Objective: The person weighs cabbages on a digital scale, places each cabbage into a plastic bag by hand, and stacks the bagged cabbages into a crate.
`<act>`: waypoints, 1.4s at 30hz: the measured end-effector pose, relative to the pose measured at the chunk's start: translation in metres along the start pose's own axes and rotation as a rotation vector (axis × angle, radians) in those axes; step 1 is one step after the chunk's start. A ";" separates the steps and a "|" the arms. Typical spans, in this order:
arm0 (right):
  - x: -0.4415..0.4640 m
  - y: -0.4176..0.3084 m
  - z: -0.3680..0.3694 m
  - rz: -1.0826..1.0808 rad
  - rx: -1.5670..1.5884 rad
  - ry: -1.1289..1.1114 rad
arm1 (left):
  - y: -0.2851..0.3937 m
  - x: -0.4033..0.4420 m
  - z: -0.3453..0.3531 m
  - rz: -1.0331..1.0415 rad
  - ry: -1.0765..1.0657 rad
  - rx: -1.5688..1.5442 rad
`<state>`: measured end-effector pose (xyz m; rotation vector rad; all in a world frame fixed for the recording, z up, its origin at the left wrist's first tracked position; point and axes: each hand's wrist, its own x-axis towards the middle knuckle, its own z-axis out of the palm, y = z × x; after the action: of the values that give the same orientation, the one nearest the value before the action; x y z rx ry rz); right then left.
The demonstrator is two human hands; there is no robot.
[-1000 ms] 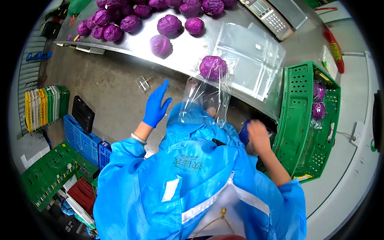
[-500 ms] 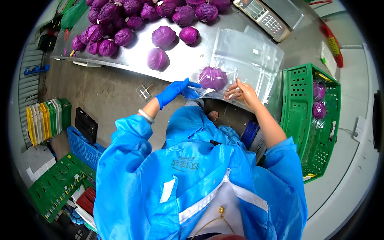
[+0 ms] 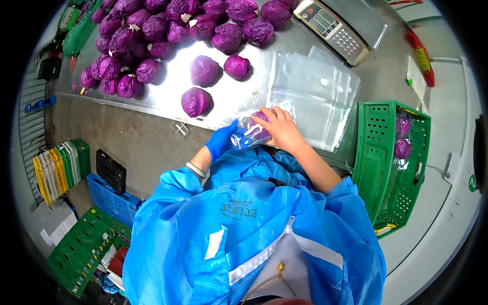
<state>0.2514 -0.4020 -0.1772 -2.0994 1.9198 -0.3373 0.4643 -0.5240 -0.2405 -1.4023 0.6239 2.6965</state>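
A red cabbage in a clear plastic bag [image 3: 258,125] is between my hands at the table's front edge. My left hand [image 3: 222,141], in a blue glove, is closed around its left side, with the fingers partly hidden by the bag. From the right, my bare right hand [image 3: 281,128] lies over the top of the same cabbage, fingers curled onto the film. One loose red cabbage [image 3: 196,102] sits on the table a little beyond my left hand. To the right of it lies a stack of clear plastic bags [image 3: 312,86].
Many red cabbages [image 3: 152,28] are heaped at the back left of the metal table [image 3: 168,76]. A digital scale [image 3: 333,30] stands at the back right. The green crate [image 3: 369,162] to my right holds bagged cabbages [image 3: 402,148].
My hands have come together and closer to my body with the bagged cabbage. My right hand has gone from the bag's edge to the top of the cabbage. The view has tilted slightly.
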 end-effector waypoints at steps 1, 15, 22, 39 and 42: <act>0.000 0.009 0.011 0.019 0.036 -0.013 | 0.002 0.009 -0.010 -0.010 0.067 0.121; -0.013 0.086 -0.024 0.762 1.648 -0.095 | 0.091 0.076 0.053 -0.138 -0.236 0.380; -0.149 0.120 -0.137 0.838 1.619 0.466 | 0.063 0.014 0.314 0.403 -0.133 0.860; -0.454 0.329 -0.074 1.211 0.956 0.869 | -0.013 0.095 0.218 0.721 0.056 1.403; -0.439 0.342 -0.115 1.186 0.544 0.421 | -0.023 0.118 0.195 0.995 -0.151 1.732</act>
<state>-0.1480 0.0026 -0.1847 -0.3898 2.5082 -0.8896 0.2481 -0.4493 -0.2422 -0.2847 2.9391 1.1347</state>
